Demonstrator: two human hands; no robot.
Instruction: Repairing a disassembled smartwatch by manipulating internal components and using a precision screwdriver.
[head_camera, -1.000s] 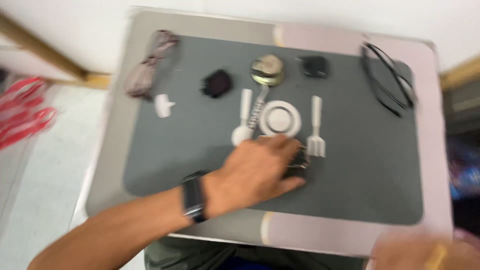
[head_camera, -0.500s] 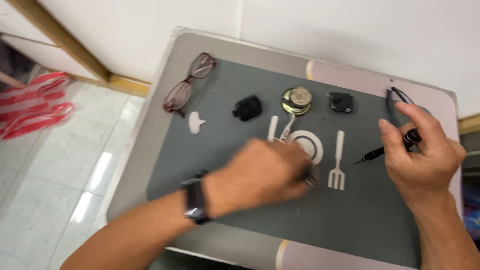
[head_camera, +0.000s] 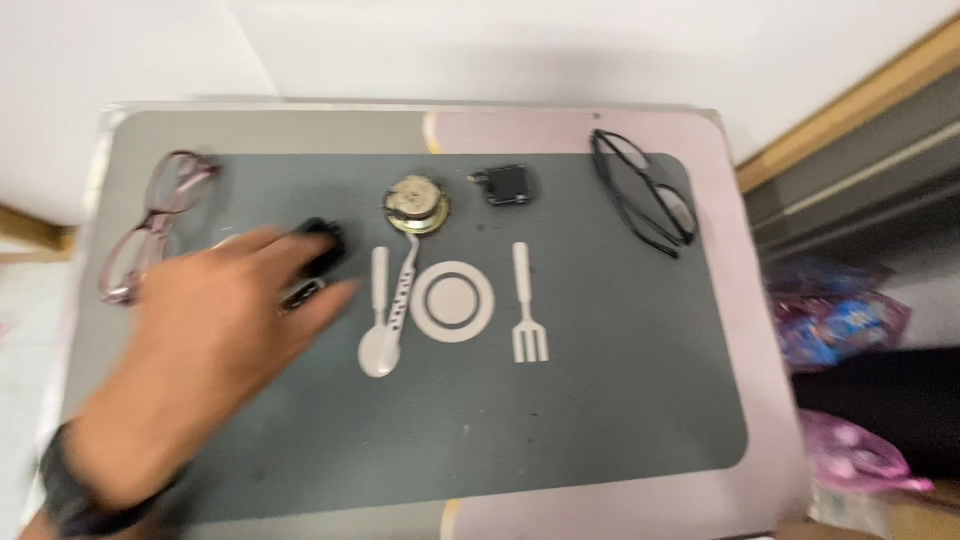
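Left of centre, our left hand (head_camera: 215, 335) lies spread on the grey rubber mat (head_camera: 600, 400), fingers loose over a small black block (head_camera: 322, 240) and a dark pen-like stick (head_camera: 300, 296); we judge pick-up pending, needing fingers to close; right hand unseen.

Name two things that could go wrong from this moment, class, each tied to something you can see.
1. The left hand is blurred, covering a small dark object; it might knock the object or the round metal part beside it.
2. The pink-framed glasses lie close to the hand and partly off the grey mat, near the table edge, so a nudge could push them off.
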